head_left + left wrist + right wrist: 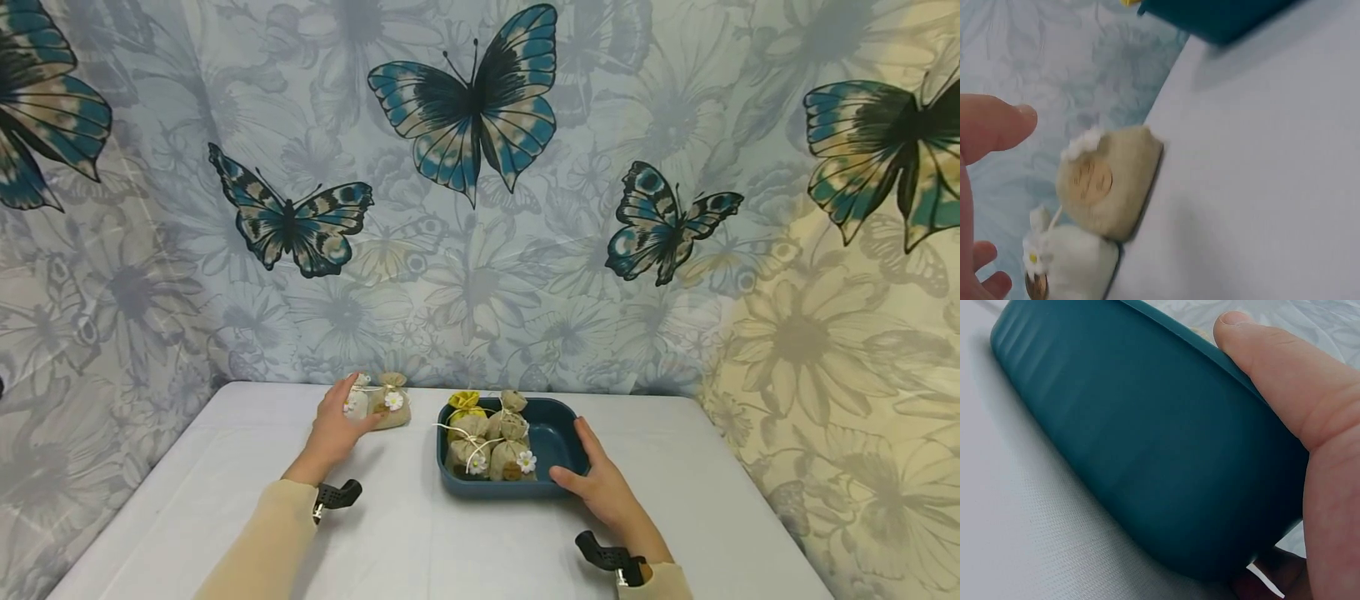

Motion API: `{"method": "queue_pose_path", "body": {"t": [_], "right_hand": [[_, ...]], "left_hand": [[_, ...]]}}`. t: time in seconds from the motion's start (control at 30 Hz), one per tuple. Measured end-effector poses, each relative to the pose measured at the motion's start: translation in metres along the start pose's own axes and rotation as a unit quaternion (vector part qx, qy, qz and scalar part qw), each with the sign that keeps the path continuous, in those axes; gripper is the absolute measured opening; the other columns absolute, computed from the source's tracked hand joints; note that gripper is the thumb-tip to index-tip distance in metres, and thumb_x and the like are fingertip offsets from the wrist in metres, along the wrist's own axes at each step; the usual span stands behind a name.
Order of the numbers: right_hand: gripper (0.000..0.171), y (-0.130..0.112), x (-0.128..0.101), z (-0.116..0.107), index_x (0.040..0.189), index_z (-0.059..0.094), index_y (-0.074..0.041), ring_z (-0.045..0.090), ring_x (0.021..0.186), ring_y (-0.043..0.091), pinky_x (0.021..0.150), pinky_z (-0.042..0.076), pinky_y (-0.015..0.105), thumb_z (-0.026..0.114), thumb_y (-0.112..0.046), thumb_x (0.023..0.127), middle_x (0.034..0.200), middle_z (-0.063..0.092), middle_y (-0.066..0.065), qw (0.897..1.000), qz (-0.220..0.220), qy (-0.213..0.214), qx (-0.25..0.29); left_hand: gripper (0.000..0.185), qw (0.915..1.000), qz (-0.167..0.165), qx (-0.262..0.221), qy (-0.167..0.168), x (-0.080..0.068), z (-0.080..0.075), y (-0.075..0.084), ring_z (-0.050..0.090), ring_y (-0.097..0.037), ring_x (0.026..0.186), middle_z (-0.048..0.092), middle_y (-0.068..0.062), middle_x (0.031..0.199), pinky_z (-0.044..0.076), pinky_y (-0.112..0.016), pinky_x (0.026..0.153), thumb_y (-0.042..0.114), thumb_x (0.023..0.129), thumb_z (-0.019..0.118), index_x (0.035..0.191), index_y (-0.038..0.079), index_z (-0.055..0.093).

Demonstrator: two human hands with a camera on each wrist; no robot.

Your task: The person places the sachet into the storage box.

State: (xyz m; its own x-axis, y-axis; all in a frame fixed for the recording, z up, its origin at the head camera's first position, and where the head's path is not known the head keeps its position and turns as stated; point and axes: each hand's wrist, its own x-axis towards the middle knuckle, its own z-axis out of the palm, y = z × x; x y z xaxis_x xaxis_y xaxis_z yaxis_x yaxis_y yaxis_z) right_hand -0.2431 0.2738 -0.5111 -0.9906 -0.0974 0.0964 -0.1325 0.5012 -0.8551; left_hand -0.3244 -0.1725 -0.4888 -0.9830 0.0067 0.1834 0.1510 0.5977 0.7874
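At the table's left back stand two small drawstring sachets with white flowers: a tan sachet (388, 416) with a round tag and a white sachet (1085, 259) beside it. My left hand (335, 429) reaches to them with thumb and fingers spread apart; the left wrist view shows the thumb off the tan one. My right hand (606, 487) holds the front right corner of a dark teal bin (502, 490), thumb at the rim and fingers round the outside. Inside the bin's left half sit a yellow sachet (467, 401) and several tan sachets (510, 457).
A white cloth covers the table (405, 542). Behind it and along both sides hangs a butterfly-print curtain (480, 292), close to the table's back edge. Each wrist wears a black strap mount (337, 495). The bin's right half shows its bare floor (551, 442).
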Motion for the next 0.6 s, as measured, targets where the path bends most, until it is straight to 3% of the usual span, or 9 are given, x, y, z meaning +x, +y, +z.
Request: {"method": "queue_pose_path", "body": {"t": [0.17, 0.3, 0.43, 0.6], "right_hand": [[0.102, 0.0, 0.0, 0.0, 0.161, 0.009, -0.012, 0.002, 0.149, 0.035, 0.112, 0.009, 0.065, 0.078, -0.03, 0.088, 0.166, 0.002, 0.009, 1.0, -0.001, 0.0, 0.002], [0.102, 0.001, 0.001, 0.001, 0.161, 0.01, -0.012, 0.002, 0.149, 0.035, 0.112, 0.008, 0.064, 0.078, -0.03, 0.088, 0.166, 0.002, 0.009, 1.0, -0.003, 0.004, 0.002], [0.102, 0.003, 0.002, 0.002, 0.161, 0.01, -0.01, 0.002, 0.149, 0.035, 0.113, 0.009, 0.064, 0.078, -0.031, 0.088, 0.166, 0.003, 0.01, 1.0, -0.007, 0.006, -0.001], [0.101, 0.006, 0.001, 0.002, 0.162, 0.01, -0.013, 0.002, 0.149, 0.034, 0.112, 0.011, 0.065, 0.077, -0.032, 0.089, 0.166, 0.002, 0.006, 1.0, -0.002, 0.004, 0.001]], "left_hand": [[0.096, 0.9989, -0.039, -0.016, -0.02, 0.001, -0.011, -0.015, 0.015, -0.049, 0.143, 0.012, -0.026, 0.161, 0.015, -0.069, 0.108, 0.025, 0.089, 0.074, 0.161, 0.012, 0.012], [0.099, 0.9987, -0.034, -0.018, -0.035, 0.002, -0.014, -0.025, 0.021, -0.05, 0.141, 0.022, -0.032, 0.156, 0.02, -0.064, 0.11, 0.022, 0.089, 0.074, 0.161, 0.011, 0.007], [0.098, 0.9993, -0.016, 0.022, -0.026, 0.001, -0.014, -0.03, 0.026, -0.055, 0.136, 0.029, -0.035, 0.15, 0.024, -0.066, 0.108, 0.02, 0.087, 0.075, 0.161, 0.008, 0.011], [0.095, 0.9961, -0.015, 0.083, -0.026, -0.002, -0.013, -0.034, 0.026, -0.055, 0.134, 0.03, -0.031, 0.147, 0.026, -0.067, 0.106, 0.019, 0.088, 0.074, 0.16, 0.007, 0.014]]}}
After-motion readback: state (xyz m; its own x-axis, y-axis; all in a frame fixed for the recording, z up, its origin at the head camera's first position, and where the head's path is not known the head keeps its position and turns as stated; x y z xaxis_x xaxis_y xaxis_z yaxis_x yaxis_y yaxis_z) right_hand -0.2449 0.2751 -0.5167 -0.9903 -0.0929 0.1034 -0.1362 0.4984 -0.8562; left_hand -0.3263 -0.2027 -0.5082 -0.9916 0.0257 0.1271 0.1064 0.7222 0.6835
